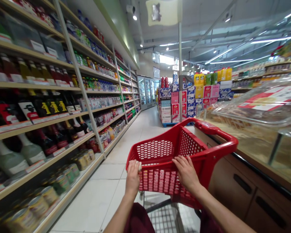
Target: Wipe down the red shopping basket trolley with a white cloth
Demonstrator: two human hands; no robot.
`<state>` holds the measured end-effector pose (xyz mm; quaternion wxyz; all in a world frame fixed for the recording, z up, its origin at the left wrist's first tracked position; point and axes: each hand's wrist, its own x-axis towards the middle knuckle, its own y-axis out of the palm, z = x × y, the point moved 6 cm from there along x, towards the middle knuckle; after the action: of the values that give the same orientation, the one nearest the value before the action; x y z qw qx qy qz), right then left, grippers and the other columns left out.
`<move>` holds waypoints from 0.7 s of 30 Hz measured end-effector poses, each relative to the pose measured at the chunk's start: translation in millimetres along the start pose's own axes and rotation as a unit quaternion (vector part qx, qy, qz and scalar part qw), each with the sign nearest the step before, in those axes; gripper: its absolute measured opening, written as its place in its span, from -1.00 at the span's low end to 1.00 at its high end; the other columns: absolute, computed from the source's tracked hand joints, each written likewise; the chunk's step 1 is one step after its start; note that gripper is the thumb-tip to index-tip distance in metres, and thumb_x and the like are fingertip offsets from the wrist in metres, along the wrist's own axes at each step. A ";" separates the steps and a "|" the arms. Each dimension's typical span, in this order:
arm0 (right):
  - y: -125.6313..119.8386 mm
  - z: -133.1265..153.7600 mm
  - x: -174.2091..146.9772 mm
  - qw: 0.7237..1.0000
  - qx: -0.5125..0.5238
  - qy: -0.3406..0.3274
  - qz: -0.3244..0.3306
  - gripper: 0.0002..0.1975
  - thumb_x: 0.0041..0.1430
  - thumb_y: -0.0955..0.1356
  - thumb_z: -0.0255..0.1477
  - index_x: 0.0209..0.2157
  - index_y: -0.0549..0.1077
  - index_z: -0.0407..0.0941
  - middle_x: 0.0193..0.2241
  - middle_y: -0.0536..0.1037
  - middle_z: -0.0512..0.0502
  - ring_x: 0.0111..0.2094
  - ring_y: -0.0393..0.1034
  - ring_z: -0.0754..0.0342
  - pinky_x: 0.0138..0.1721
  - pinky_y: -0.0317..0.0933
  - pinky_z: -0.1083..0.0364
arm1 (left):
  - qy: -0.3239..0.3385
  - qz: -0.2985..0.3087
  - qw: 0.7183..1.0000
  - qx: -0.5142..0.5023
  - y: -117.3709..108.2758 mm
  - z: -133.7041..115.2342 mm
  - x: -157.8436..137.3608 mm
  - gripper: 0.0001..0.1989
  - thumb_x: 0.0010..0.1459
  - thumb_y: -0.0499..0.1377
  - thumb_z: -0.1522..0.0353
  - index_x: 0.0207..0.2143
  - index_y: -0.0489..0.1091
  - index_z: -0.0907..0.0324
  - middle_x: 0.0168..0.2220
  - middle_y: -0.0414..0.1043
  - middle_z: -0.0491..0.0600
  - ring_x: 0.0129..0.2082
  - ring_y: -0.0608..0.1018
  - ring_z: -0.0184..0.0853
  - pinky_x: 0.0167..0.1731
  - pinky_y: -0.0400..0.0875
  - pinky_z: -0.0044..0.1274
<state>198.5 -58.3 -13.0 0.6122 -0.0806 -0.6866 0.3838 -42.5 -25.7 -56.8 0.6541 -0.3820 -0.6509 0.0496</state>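
Both hands rest on the near rim of a red shopping basket (179, 155), a perforated plastic one that sits tilted on a wheeled frame in a supermarket aisle. The left hand (133, 176) curls over the rim's left corner, its fingers (135, 165) clenched on the edge. The right hand (186, 173) lies on the rim further right, its fingers (181, 161) spread and bent over the top edge, gripping the basket as well. The basket's inside shows no goods that I can make out.

Beyond the right fingers, at the basket's far right corner, its thick red handle (217, 132) arches up. Just to the right of those fingers runs a wooden counter (242, 181) with dark drawer pulls, carrying clear plastic bins (264, 110) of loose food. To the left of the left fingers, well apart across the white tiled floor (104, 191), long shelves (38, 123) hold bottles above and tins lower down. Straight ahead past the fingertips, far down the aisle, stands a stack of red and blue cartons (181, 103) topped by bottles, with glass-door coolers (146, 92) behind.
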 end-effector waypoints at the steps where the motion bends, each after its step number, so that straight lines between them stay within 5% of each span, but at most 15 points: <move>1: 0.3 -0.2 -0.1 1.000 -0.001 0.005 -0.002 -0.55 -0.07 0.15 -0.66 -0.13 0.40 -0.13 -0.14 0.45 -0.09 -0.02 0.19 0.01 0.11 -0.20 -0.08 | 0.016 0.010 1.000 -0.006 5.0 -11.1 1.5 -0.53 0.07 -0.16 0.58 0.01 0.20 0.13 0.05 0.25 0.02 0.15 0.12 -0.28 0.04 0.23 -0.27; 5: 0.6 -0.9 -0.3 1.000 0.000 -0.012 0.007 -0.53 -0.08 0.15 -0.67 -0.12 0.39 -0.13 -0.12 0.45 -0.08 -0.02 0.19 0.03 0.11 -0.19 -0.05 | 0.087 0.055 0.994 -0.038 21.0 -43.1 5.3 -0.55 0.09 -0.12 0.55 0.02 0.18 0.12 0.08 0.20 0.00 0.16 0.08 -0.29 0.05 0.22 -0.31; 10: 0.9 0.5 0.0 1.000 -0.004 -0.003 0.006 -0.57 -0.06 0.16 -0.66 -0.14 0.40 -0.14 -0.12 0.45 -0.07 -0.01 0.18 0.03 0.12 -0.22 -0.05 | -0.015 -0.022 1.000 0.008 0.0 1.6 -3.1 -0.54 0.08 -0.15 0.57 0.01 0.21 0.13 0.03 0.26 0.04 0.16 0.10 -0.27 0.05 0.21 -0.27; 16: 1.3 -0.2 -0.8 1.000 -0.002 -0.006 0.023 -0.57 -0.03 0.17 -0.65 -0.11 0.38 -0.13 -0.10 0.43 -0.07 0.01 0.16 0.03 0.13 -0.21 -0.06 | 0.051 0.027 0.998 -0.022 10.6 -9.5 -4.5 -0.54 0.07 -0.14 0.56 0.02 0.19 0.11 0.07 0.21 -0.01 0.16 0.10 -0.28 0.06 0.19 -0.30; 21: 0.7 1.8 0.0 1.000 -0.001 0.000 0.012 -0.58 -0.03 0.17 -0.64 -0.12 0.39 -0.13 -0.11 0.44 -0.08 0.00 0.17 0.03 0.13 -0.21 -0.07 | -0.053 -0.042 0.998 0.012 -4.1 23.8 -11.1 -0.54 0.05 -0.15 0.55 0.01 0.21 0.14 0.04 0.25 0.03 0.15 0.12 -0.24 0.04 0.21 -0.23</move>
<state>196.6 -58.6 -13.3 0.6077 -0.0896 -0.6857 0.3904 -67.1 -24.4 -66.8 0.6250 -0.3435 -0.6992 0.0502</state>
